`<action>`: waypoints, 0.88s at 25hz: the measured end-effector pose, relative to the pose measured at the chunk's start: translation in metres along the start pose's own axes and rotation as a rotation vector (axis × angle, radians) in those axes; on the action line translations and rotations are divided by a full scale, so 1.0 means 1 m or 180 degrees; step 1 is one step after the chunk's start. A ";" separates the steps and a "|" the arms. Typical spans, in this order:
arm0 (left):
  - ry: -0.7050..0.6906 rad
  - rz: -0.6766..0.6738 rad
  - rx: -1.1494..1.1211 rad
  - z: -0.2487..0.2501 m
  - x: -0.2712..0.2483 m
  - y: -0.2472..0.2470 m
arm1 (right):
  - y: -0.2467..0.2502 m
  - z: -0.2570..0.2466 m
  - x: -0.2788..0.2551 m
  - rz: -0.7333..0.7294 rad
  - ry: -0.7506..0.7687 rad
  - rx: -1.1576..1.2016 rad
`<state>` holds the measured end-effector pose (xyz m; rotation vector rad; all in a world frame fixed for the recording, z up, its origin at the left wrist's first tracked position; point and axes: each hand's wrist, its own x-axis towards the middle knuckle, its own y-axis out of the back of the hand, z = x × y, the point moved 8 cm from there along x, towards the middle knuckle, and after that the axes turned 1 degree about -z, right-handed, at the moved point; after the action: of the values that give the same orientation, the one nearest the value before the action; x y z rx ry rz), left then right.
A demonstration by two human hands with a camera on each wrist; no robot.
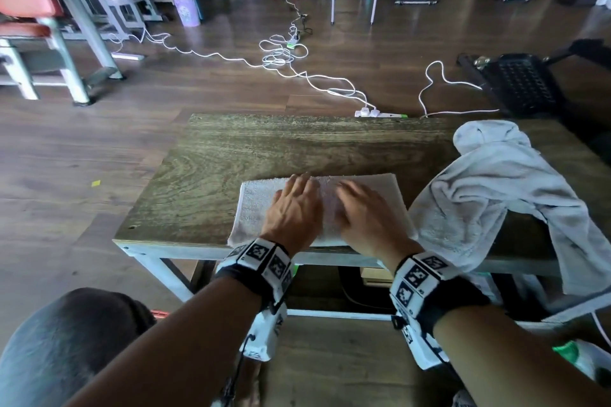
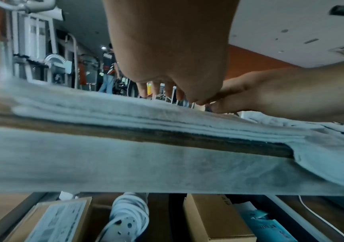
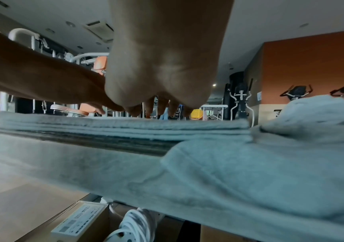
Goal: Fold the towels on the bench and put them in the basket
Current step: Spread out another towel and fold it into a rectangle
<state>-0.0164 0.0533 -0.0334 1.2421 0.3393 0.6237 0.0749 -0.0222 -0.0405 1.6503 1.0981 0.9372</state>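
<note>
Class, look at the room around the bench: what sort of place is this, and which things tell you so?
Most likely a gym. Weight machines stand at the back left, an elliptical trainer and exercise bikes by the orange wall.

Dim indoor light, wide-angle bend, soft close-ups

The head view is dull and even, with straight lines bowing near its edges and the right hand (image 1: 367,211) smeared by motion. Both wrist views look bluish; the near counter (image 2: 125,165) edge is out of focus, and pale ceiling glows above.
</note>
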 end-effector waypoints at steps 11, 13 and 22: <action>0.0089 -0.0310 0.0366 -0.019 0.001 -0.036 | -0.032 0.016 0.006 -0.0383 -0.0406 -0.0358; 0.0162 -0.0279 0.0309 -0.027 -0.003 -0.035 | -0.030 0.024 0.001 -0.0379 -0.0520 -0.0585; 0.0333 -0.0248 0.0196 -0.062 -0.018 -0.019 | -0.017 0.042 -0.009 -0.0237 -0.0813 -0.0737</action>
<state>-0.0609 0.0865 -0.0716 1.2513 0.4950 0.6165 0.1065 -0.0390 -0.0700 1.4811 0.8390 0.7510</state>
